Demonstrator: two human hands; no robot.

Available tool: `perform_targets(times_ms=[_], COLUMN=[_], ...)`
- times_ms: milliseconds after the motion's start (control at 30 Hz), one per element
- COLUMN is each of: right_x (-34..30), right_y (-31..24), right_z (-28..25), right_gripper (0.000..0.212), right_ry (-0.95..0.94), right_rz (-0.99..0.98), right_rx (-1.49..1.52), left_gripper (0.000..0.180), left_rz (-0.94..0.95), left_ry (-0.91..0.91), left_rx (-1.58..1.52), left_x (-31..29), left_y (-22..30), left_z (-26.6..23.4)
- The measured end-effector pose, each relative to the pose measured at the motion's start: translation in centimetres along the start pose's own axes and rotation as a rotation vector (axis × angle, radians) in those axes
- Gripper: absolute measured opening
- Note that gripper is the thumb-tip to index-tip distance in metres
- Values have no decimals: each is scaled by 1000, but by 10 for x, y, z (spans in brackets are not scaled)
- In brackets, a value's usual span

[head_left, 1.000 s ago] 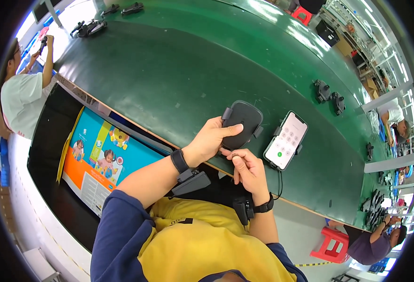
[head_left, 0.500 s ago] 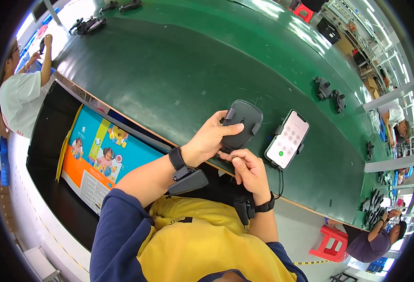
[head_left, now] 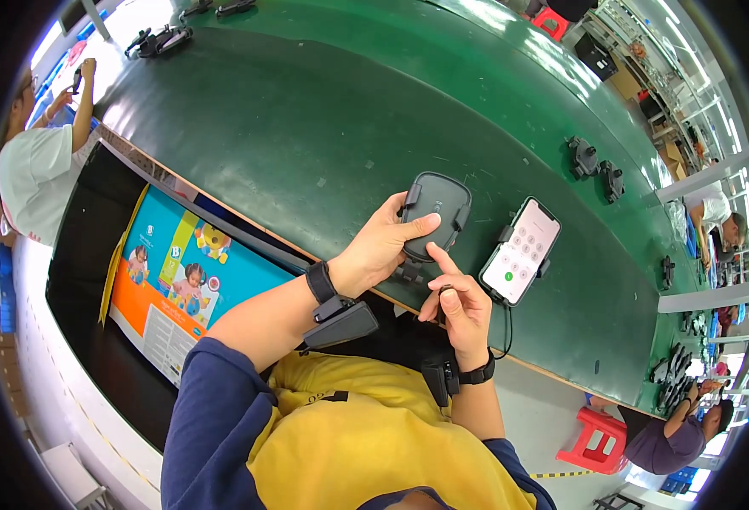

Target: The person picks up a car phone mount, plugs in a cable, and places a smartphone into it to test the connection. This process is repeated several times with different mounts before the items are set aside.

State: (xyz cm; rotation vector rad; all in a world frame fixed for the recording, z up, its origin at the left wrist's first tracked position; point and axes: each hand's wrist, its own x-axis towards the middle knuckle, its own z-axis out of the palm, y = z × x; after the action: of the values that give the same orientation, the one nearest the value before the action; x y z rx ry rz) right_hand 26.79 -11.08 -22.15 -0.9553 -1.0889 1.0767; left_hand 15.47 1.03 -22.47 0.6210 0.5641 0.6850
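My left hand [head_left: 379, 242] is closed round a black phone holder [head_left: 436, 204], a rounded pad with side clamps, its thumb lying across the front. My right hand [head_left: 459, 306] is just below, its index finger stretched up to the pad's lower edge. Its thumb and other fingers are curled together, with a small dark thing between them too hidden to name. Right of the holder, a smartphone [head_left: 523, 246] showing a keypad sits clamped in a similar mount on the table. A black cable [head_left: 510, 331] runs down from that mount.
The long green table [head_left: 281, 127] carries several black mounts [head_left: 584, 159] farther off. A black case or bin with a colourful printed sheet [head_left: 179, 289] stands at the left, by the table edge. Other people work at the left and right; a red stool [head_left: 594, 440] stands at the lower right.
The holder has tipped so its front faces up more and has shifted slightly up and left. My right index finger has stretched out from beneath it onto its lower front.
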Motion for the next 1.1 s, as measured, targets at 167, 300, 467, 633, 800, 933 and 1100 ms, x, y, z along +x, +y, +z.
perform_targets(times_ms=[167, 300, 467, 633, 800, 933, 1100], right_x=[2, 2, -1, -5, -4, -3, 0], right_y=[3, 0, 3, 5, 5, 6, 7], right_z=[-9, -8, -8, -12, -4, -10, -3], right_gripper=[18, 18, 17, 24, 25, 22, 21], right_ry=[-121, -80, -70, 32, 53, 68, 184], right_rz=[211, 217, 136, 49, 88, 39, -91], right_rx=[-137, -66, -40, 101, 12, 44, -4], left_gripper=[56, 66, 53, 44, 41, 48, 52], left_rz=[28, 34, 62, 79, 70, 51, 61], left_ry=[-33, -41, -24, -15, -43, -123, -81], left_rx=[1, 25, 8, -72, -49, -55, -7], left_x=[0, -4, -1, 2, 2, 5, -3], left_y=[-3, -2, 0, 2, -1, 1, 4], left_z=[-1, 1, 0, -1, -3, -5, 4])
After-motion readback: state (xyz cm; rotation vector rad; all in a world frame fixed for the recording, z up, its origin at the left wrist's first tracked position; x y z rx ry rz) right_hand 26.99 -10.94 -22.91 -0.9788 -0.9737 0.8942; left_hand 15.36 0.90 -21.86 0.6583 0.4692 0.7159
